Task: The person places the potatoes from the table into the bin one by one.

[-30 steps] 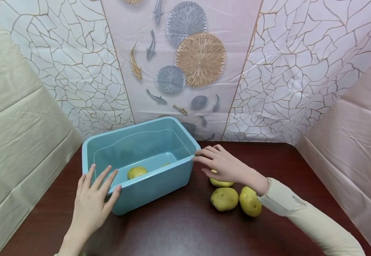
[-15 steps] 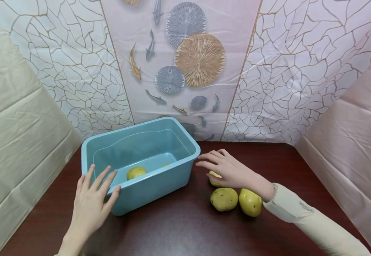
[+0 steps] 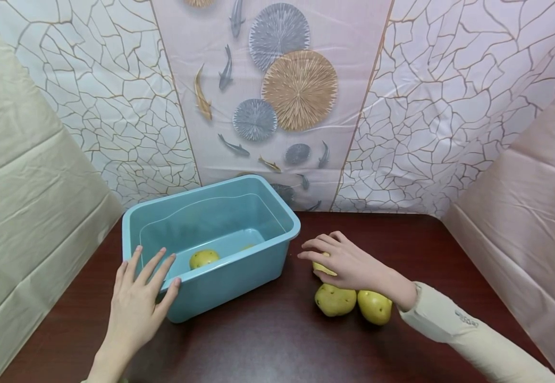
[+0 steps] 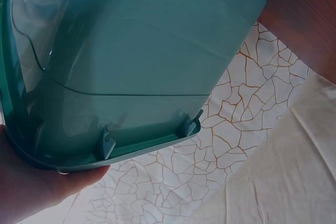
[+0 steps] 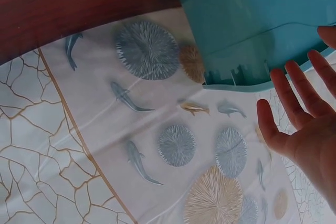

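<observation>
My left hand [image 3: 136, 303] rests on the near left rim of a blue plastic bin [image 3: 244, 282], its fingers spread over the edge. Inside the bin lies a yellow potato [image 3: 204, 258], and a sliver of another potato [image 3: 247, 247] shows behind the near wall. To the right, my right hand [image 3: 346, 261] hovers with loosely bent fingers and holds nothing. Beneath it a potato [image 3: 322, 266] is partly hidden by the hand. Two more potatoes sit nearer to me, one on the left [image 3: 336, 301] and one on the right [image 3: 375, 308]. The right wrist view shows spread fingers [image 5: 286, 90].
The dark red wooden table [image 3: 268, 340] carries the bin and potatoes. Behind it hangs a patterned cloth [image 3: 301, 159] with fish and round shapes. Plain fabric walls close in the left [image 3: 28, 175] and right sides [image 3: 521, 229].
My right hand has moved away from the bin's right corner, toward me and slightly right, over the potatoes. The left hand has stayed on the rim.
</observation>
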Demonstrator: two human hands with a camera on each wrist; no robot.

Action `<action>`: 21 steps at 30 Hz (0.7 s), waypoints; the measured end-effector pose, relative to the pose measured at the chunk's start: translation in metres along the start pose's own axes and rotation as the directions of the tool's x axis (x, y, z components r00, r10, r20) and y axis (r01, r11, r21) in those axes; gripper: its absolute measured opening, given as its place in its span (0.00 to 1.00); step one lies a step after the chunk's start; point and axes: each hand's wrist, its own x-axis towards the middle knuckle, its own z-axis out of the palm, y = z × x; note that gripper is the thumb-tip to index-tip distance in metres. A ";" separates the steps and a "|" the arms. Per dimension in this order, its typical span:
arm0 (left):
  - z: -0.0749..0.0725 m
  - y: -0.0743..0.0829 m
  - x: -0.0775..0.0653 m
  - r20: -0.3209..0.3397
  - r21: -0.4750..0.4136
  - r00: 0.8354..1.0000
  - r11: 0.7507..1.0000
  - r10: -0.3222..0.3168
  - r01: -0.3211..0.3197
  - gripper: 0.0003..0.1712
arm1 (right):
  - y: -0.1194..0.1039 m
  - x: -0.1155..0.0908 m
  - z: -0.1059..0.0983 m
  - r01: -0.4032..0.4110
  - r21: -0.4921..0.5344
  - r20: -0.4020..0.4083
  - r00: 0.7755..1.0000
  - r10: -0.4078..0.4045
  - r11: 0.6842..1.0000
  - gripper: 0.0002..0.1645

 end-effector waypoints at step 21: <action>0.000 0.000 0.000 -0.015 -0.008 1.000 1.000 0.006 -0.006 0.25 | -0.006 -0.026 0.007 -0.012 0.037 0.056 0.998 0.010 0.999 0.25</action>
